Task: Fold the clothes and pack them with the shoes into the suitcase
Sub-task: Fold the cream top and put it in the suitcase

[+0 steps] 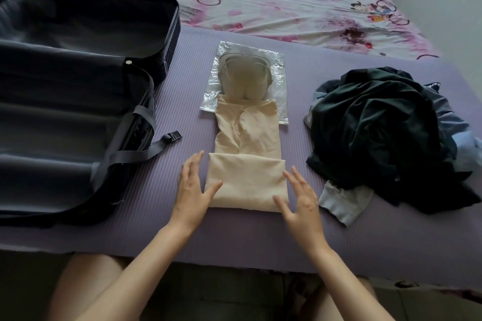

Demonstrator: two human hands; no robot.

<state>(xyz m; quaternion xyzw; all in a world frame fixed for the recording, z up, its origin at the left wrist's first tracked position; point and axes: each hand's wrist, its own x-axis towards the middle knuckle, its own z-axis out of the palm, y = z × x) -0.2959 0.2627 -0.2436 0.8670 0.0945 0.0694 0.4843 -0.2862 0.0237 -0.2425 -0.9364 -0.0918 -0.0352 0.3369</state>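
A cream garment (246, 161) lies lengthwise on the purple mat (260, 237), its near end folded over into a thick flap. My left hand (191, 190) is at the flap's left edge with straight fingers, the thumb touching the cloth. My right hand (302, 202) is at the flap's right edge, fingers spread, thumb on the cloth. Beyond the garment, a pair of shoes in a clear plastic bag (243, 74) lies partly under its far end. The open dark suitcase (65, 101) lies at the left. A heap of dark and blue clothes (386, 138) sits at the right.
Grey suitcase straps with a buckle (174, 135) trail onto the mat beside the garment. A bed sheet with a pink cartoon print (287, 2) covers the bed behind the mat. The mat's near edge runs just above my forearms.
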